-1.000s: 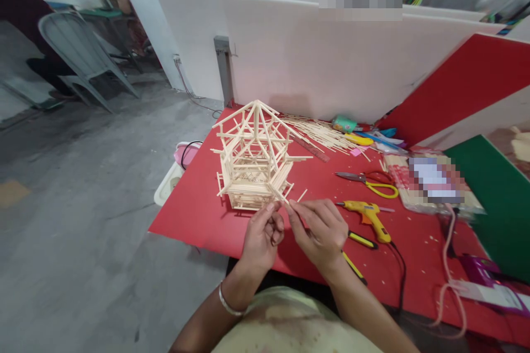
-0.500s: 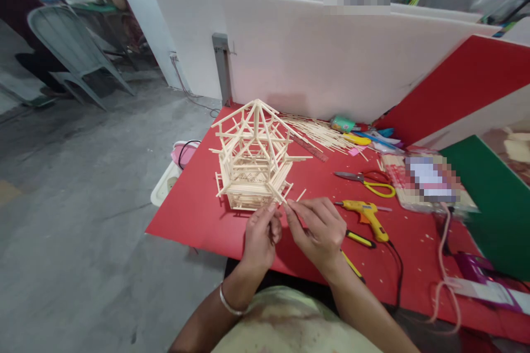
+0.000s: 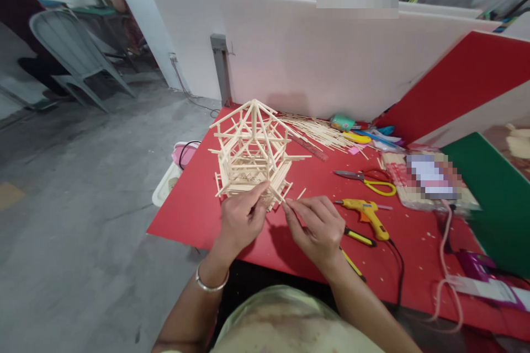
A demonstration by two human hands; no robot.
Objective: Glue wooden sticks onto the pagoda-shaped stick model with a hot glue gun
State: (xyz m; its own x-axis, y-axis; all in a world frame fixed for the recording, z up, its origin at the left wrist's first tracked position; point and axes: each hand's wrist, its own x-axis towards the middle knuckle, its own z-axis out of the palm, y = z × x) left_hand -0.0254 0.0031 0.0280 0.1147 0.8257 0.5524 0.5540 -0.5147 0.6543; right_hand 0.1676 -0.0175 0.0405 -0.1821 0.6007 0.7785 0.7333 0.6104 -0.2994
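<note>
A small house model [image 3: 252,149] built of thin pale sticks stands on the red table [image 3: 194,215]. My left hand [image 3: 240,220] rests against the model's near base, fingers curled round its lower edge. My right hand [image 3: 317,229] is just right of the model, its thumb and forefinger pinched on a short pale stick [image 3: 287,202] whose tip reaches the model's near corner. A silver bangle sits on my left wrist.
A yellow glue gun [image 3: 368,215] with a black cord, yellow-handled scissors [image 3: 368,182], a heap of loose sticks [image 3: 323,132], a ruler and a stick packet [image 3: 426,185] lie on the right. White, red and green boards stand behind. A grey chair [image 3: 74,49] stands far left.
My left hand has moved left and forward from beside the right hand onto the model's base. The right hand has stayed almost still, pinched on the stick.
</note>
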